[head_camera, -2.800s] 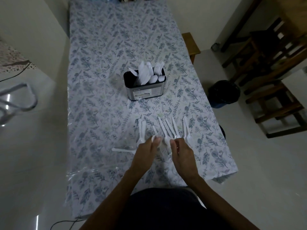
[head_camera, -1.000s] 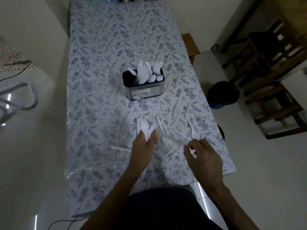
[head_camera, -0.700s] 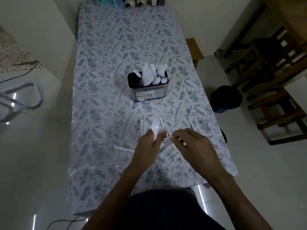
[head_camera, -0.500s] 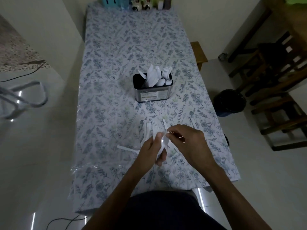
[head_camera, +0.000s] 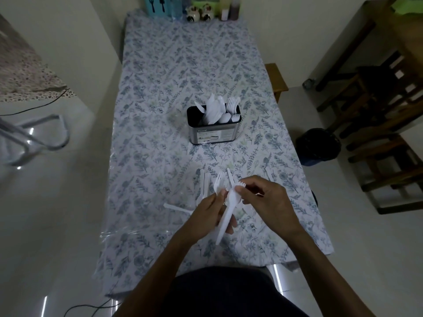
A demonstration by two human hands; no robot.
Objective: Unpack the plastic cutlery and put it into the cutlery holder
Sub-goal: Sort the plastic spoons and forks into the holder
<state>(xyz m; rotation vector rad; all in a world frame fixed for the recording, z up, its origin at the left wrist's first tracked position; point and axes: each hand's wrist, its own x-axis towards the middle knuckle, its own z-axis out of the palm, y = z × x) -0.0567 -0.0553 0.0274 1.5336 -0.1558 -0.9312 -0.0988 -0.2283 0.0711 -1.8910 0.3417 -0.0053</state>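
Holder (head_camera: pixel 214 128) mid-desk, already approx. half full w/ cutlery. Left hand (head_camera: pixel 211 210) grips a gathered bunch (head_camera: pixel 229 203); right hand (head_camera: pixel 266 196) pinches a fork (head_camera: pixel 240 184). Few pcs (head_camera: pixel 204 183) left on desk (head_camera: pixel 160 110).

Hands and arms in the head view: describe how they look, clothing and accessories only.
Both forearms are bare up to the bottom edge of the picture, with no sleeves in sight. The left hand and right hand wear no gloves. I can make out no rings, watch or bracelets, though the light is dim. Dark clothing covers the person's body below.
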